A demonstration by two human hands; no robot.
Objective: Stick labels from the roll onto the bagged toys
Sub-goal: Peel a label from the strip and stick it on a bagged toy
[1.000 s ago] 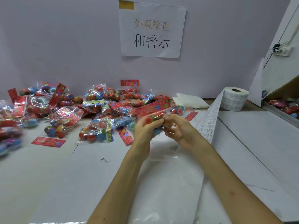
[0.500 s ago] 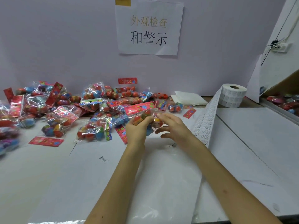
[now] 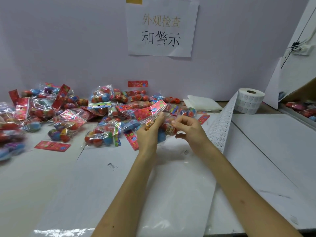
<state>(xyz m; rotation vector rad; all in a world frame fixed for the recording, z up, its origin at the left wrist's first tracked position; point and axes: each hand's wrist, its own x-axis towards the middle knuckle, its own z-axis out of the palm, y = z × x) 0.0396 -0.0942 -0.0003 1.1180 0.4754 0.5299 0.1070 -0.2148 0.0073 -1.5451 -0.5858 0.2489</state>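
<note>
On the worktop [image 3: 256, 142], bagged toys [image 3: 68, 113] heap along the far left edge. The label roll [image 3: 250, 100] stands at the far right, its strip [image 3: 220, 127] trailing within reach. Above the middle, the left hand [image 3: 148, 132] grips one bag [image 3: 152, 112] steady while the right hand [image 3: 189, 129] pinches it with curled fingers [image 3: 181, 119], probably pressing a label.

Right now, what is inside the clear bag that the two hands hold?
Inside the bag show small round toys: a red toy with print and a blue toy. The left hand and right hand cover the rest, so their number is hidden.
</note>
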